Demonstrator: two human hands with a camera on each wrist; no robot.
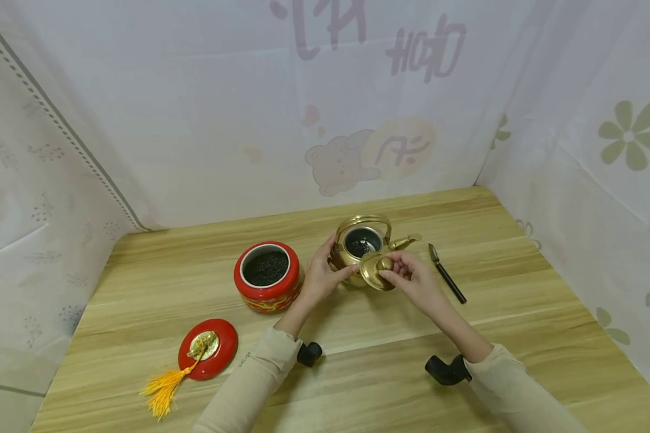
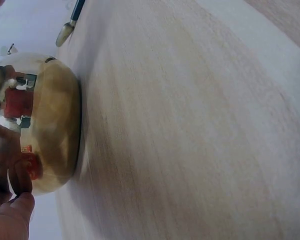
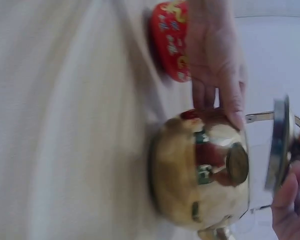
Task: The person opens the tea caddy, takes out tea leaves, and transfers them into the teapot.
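Observation:
A shiny brass teapot (image 1: 342, 257) stands uncovered on the wooden table, its arched handle up and spout (image 1: 404, 242) pointing right. Dark bits lie inside it. My left hand (image 1: 322, 275) grips the pot's left side, thumb near the front rim. Pinched by its round knob, the brass lid (image 1: 371, 274) is in my right hand (image 1: 417, 284), held tilted at the near right of the opening. In the right wrist view the lid (image 3: 278, 145) is on edge, apart from the pot (image 3: 175, 170). The left wrist view shows the pot's polished side (image 2: 57, 125).
Left of the pot stands an open red jar (image 1: 245, 287) filled with dark, tea-like leaves. Its red lid (image 1: 223, 355), with a gold knob and yellow tassel (image 1: 164, 392), lies at the front left. A small black-handled scoop (image 1: 449, 280) lies to the right.

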